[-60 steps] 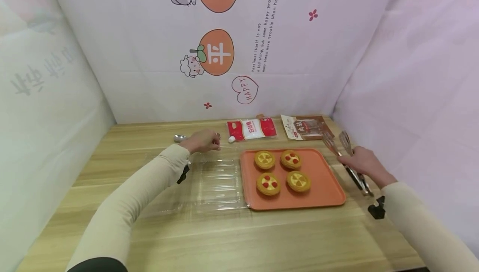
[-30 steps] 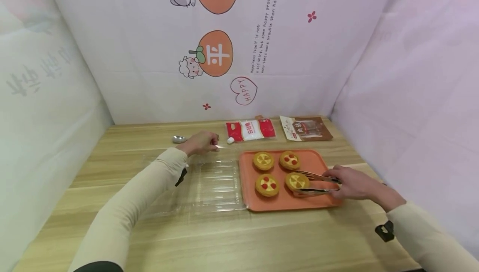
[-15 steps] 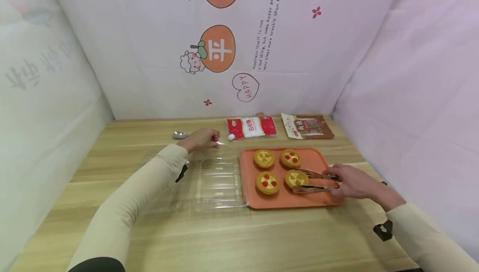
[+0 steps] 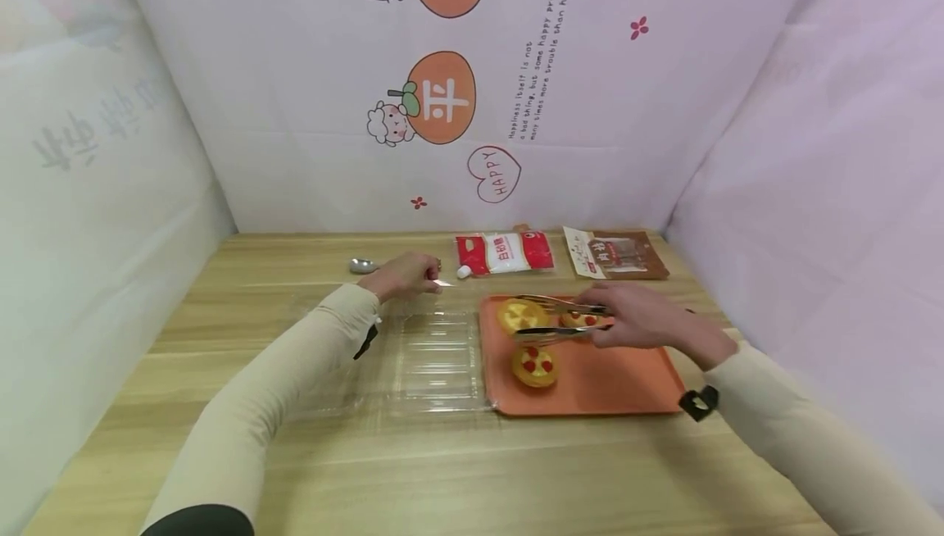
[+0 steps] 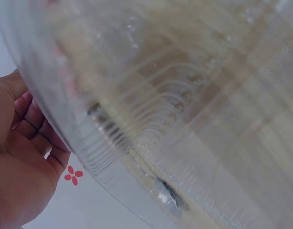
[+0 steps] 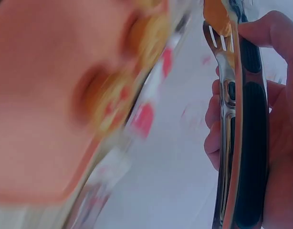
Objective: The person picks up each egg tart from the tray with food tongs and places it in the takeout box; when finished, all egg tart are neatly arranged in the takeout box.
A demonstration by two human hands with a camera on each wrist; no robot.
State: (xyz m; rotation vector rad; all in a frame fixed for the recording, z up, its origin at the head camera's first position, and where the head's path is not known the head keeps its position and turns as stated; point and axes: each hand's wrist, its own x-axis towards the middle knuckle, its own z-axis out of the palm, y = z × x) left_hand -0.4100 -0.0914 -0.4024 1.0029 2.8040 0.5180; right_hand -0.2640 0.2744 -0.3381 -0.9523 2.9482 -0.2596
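Note:
My right hand (image 4: 640,316) grips metal tongs (image 4: 551,331) with dark handles, whose ends pinch a yellow-topped tart (image 4: 520,316) over the tray's back left. In the right wrist view, this tart (image 6: 217,16) shows at the tong tips. Two tarts with red pieces on top, one at the front (image 4: 534,367) and one at the back (image 4: 581,320), sit on the orange tray (image 4: 612,384). The held tart hides what lies behind it. With curled fingers, my left hand (image 4: 407,275) holds the edge of a clear plastic container (image 4: 437,360) beside the tray.
Behind the tray lie a red and white sugar bag (image 4: 504,254) with a white cap and a brown packet (image 4: 618,254). A metal spoon-like utensil (image 4: 362,265) is partly hidden by my left hand. Fabric walls enclose the wooden table (image 4: 472,479).
My right hand brought the tongs from the table's right side to the front-right tart, pinched it, and has lifted it towards the back left. My left hand stays at the container.

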